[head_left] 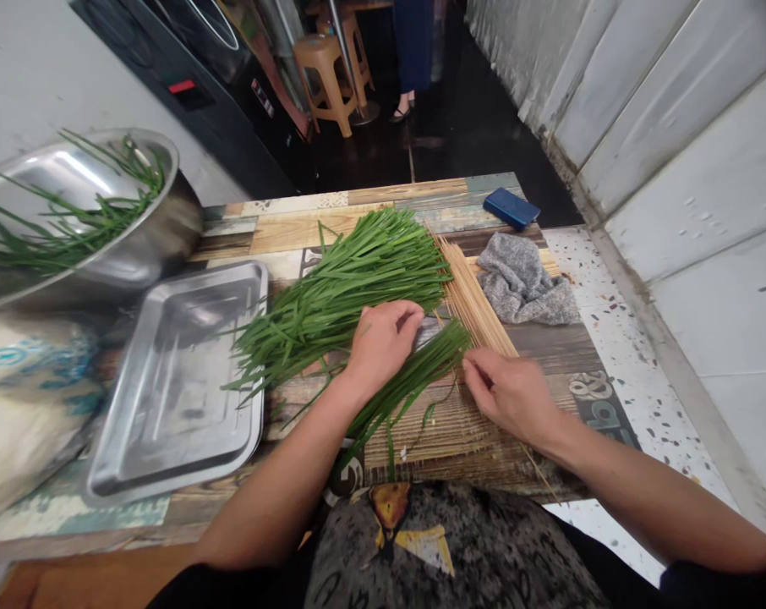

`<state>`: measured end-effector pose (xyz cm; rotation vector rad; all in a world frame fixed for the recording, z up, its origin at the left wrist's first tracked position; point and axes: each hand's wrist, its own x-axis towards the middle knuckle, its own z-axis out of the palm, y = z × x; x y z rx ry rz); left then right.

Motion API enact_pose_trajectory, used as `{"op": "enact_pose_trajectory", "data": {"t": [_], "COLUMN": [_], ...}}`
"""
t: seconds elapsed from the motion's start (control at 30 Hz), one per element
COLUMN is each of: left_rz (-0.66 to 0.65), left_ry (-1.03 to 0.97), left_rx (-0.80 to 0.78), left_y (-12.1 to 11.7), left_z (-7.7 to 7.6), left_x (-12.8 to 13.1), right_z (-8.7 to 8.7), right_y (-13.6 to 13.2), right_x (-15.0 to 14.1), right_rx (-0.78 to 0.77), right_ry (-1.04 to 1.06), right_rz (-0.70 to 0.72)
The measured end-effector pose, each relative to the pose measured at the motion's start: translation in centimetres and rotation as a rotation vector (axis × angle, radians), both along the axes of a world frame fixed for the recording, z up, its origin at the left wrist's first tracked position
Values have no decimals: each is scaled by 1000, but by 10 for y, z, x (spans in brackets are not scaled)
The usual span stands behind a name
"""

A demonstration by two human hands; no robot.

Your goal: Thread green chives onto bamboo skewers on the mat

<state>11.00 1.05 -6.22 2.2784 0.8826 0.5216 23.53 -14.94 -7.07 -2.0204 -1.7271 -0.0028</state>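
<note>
A large pile of green garlic chives (pixel 363 271) lies across the table, its left ends over a metal tray (pixel 186 389). Nearer me is a smaller bunch of chives (pixel 414 372). Between the two, my left hand (pixel 386 338) is closed with curled fingers; what it grips is hidden. My right hand (pixel 510 389) is pinched closed at the right end of the small bunch, and anything in the pinch is too small to make out. Just beyond it lies a bundle of thin bamboo skewers (pixel 478 296). Fine sticks or a slatted mat (pixel 446 431) lie under the small bunch.
A big steel bowl (pixel 183 203) with more chives stands at the left, above a clear plastic bag (pixel 28 406). A grey cloth (pixel 526 283) and a blue box (pixel 511 208) lie at the right. Stools (pixel 325 72) and a person's legs (pixel 412 51) are beyond the table.
</note>
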Motion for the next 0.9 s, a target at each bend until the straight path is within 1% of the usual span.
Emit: {"op": "enact_pose_trajectory", "data": {"t": [0.2,0.57,0.7,0.9], "left_rz": [8,15,1,-6], "left_ry": [1,13,19,-32], "left_rx": [-18,-3,16,53], "left_y": [0,-1,-1,-1], "left_z": [0,0,0,-3], "left_x": [0,0,-1,-2], "right_z": [0,2,1,3], "right_y": [0,0,0,0], "right_x": [0,0,0,0], "right_rx": [-9,-42,-50,-46], "right_ry": [26,42,43,48], "right_rz": [12,12,12,9]}}
